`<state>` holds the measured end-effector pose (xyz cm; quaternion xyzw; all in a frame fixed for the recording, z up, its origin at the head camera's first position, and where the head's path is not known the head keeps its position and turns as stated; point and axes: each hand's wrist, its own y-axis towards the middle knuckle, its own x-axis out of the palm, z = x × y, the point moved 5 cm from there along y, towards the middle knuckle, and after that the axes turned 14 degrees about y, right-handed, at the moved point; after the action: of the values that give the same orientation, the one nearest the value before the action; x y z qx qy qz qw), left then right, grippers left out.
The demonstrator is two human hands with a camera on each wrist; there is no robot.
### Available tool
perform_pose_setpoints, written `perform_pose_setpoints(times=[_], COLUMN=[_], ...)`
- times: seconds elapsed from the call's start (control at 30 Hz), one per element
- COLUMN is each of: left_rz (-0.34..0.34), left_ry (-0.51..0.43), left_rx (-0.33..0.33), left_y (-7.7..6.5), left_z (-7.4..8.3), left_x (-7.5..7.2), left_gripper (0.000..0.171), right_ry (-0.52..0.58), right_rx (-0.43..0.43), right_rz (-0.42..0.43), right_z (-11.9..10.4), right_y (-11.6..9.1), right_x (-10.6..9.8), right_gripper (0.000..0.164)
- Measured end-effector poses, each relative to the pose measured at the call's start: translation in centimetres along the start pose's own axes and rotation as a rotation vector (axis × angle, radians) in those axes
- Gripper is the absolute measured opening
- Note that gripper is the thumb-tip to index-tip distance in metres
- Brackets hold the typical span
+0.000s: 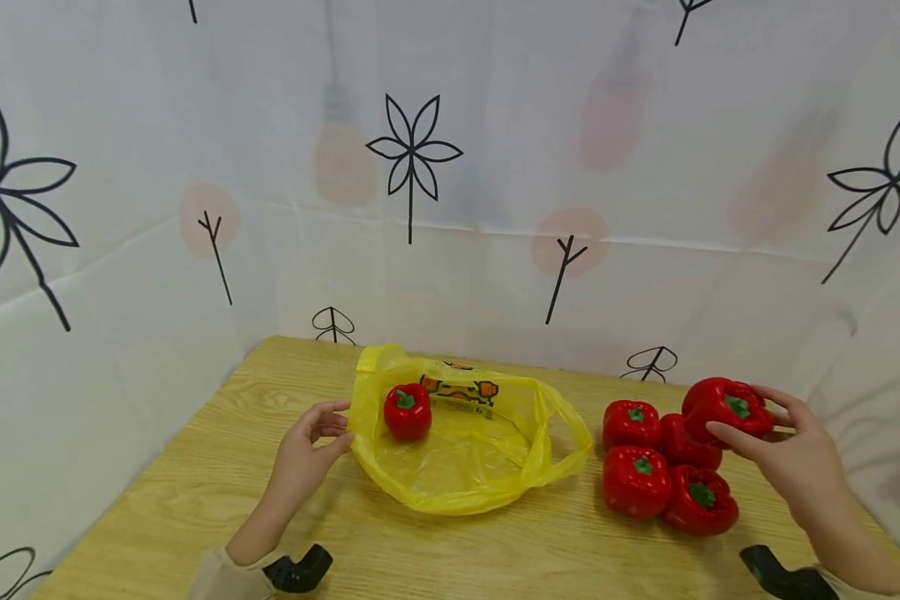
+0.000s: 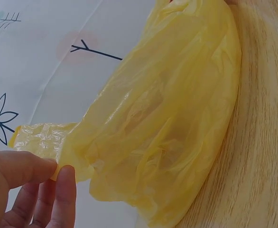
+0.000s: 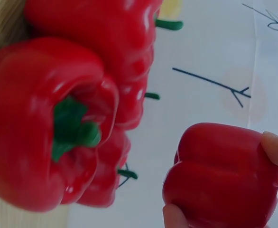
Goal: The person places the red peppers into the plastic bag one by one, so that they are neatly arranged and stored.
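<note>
A yellow plastic bag lies on the table with its mouth facing me, and one red bell pepper sits inside at the left. My left hand pinches the bag's left edge between thumb and fingers, as the left wrist view also shows of the thin yellow film. At the right, my right hand grips another red bell pepper, held just above a cluster of several more. In the right wrist view, thumb and fingertips press on opposite sides of this held pepper.
Several red bell peppers with green stems stand close together right of the bag. A bag handle loop spreads toward them. Behind the wooden table hangs a white patterned curtain.
</note>
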<state>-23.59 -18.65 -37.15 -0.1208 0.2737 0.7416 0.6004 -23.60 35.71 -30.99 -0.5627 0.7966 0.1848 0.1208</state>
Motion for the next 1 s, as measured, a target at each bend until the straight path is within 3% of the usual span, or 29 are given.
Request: perform_pose_setpoints(times=[1.0], left_rz=[-0.005], left_ry=[0.026], left_rx=[-0.001], left_y=[0.0], left_z=[0.0], left_x=[0.5], left_gripper=[0.038], right_ry=[0.044], right_rx=[-0.045], right_rz=[-0.084], right_z=[-3.4], right_y=[-1.2], right_x=[5.9], right_gripper=[0.086])
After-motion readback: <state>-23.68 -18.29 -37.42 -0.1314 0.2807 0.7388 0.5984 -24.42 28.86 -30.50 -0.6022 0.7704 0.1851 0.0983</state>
